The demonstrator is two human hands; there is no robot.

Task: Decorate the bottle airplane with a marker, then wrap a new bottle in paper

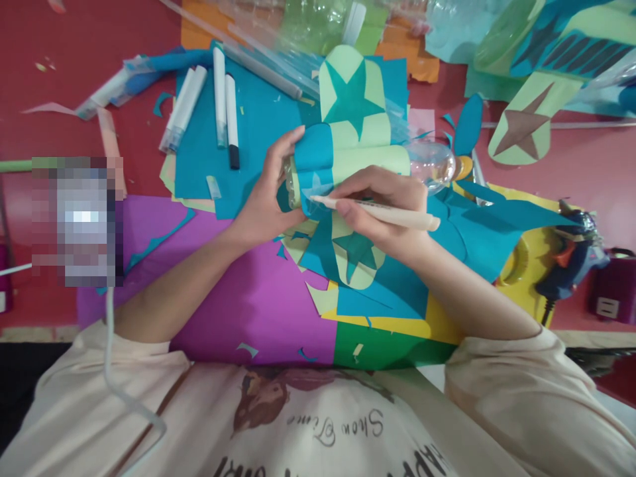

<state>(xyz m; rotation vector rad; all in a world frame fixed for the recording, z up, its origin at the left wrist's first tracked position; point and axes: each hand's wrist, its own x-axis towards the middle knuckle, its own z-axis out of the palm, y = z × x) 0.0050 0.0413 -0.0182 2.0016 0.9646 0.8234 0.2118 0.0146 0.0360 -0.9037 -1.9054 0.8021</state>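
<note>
The bottle point(431, 162) lies sideways just above the centre of the frame, its orange cap point(464, 167) pointing right. Pale green paper point(370, 162) covers its middle and a blue band point(313, 147) its left end. The left hand point(271, 192) holds that end between fingers and thumb; the right hand point(385, 202) grips a white pen point(397, 215), its tip on the band by a pale star point(317, 184).

The wrapping looks done, and the upper flap point(340, 63) and lower flap point(342, 268) already carry teal stars; the pale star seems unfinished, though its detail is blurred.

Around lie markers point(219, 99) at upper left, a purple sheet point(248, 298) at lower centre, and a glue gun point(571, 265) at right on the red table point(40, 126).
</note>
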